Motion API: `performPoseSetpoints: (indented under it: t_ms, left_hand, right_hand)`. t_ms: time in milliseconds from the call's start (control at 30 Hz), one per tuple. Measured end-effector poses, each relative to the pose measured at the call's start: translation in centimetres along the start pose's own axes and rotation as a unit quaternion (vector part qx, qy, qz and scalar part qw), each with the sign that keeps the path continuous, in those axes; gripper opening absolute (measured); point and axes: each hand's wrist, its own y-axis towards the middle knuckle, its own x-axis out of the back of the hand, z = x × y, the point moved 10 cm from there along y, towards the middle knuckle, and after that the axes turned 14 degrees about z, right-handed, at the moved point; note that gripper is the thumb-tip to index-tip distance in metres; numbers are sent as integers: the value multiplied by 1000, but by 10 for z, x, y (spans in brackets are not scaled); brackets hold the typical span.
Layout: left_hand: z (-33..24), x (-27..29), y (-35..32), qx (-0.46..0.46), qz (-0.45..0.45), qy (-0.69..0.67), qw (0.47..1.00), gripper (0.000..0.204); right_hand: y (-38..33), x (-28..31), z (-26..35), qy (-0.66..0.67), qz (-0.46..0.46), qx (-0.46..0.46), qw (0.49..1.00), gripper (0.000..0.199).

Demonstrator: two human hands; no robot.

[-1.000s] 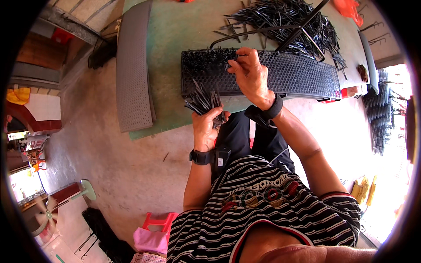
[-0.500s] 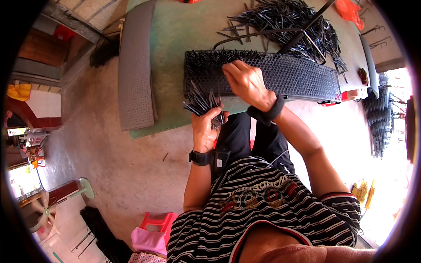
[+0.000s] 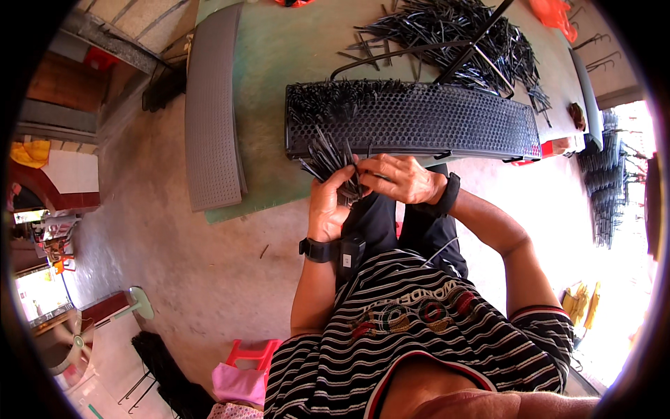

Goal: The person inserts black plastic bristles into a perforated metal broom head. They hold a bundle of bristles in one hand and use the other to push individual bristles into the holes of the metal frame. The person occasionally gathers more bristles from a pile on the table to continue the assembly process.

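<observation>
My left hand [image 3: 332, 204] is closed round a bundle of thin black plastic strips [image 3: 324, 159], whose ends fan out upward. Right beside it, my right hand [image 3: 399, 179] pinches at the bundle's right side, and one dark strip sticks up by its fingertips. Just beyond both hands stands a long black perforated panel [image 3: 447, 119] with a honeycomb of holes. Strips fill the holes as a dense bristly patch [image 3: 335, 98] at its upper left. Bent black metal rods [image 3: 474, 47] rise behind the panel.
A big heap of loose black strips [image 3: 447, 35] lies on the green table [image 3: 269, 140]. Grey perforated sheets [image 3: 213, 112] lie along its left side. An orange plastic bag [image 3: 555, 17] is at the far right. Behind me to the left is a pink stool [image 3: 255, 353].
My right hand has come down from the panel's face to the bundle in my left hand. The left hand has stayed nearly in place, still holding the strips.
</observation>
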Motion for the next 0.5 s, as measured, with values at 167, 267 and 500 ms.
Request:
performPoseSetpoints:
  t_ms: [167, 267, 500]
  left_hand:
    - [-3, 7, -4, 36, -29, 88, 995, 25]
    - [-6, 11, -5, 22, -53, 126, 990, 25]
    - [-7, 11, -3, 7, -64, 130, 989, 23]
  right_hand:
    - [-33, 30, -75, 223, -254, -310, 889, 24]
    - [-39, 34, -109, 275, -308, -386, 825, 23]
    - [-29, 25, -136, 291, -313, -405, 808, 22]
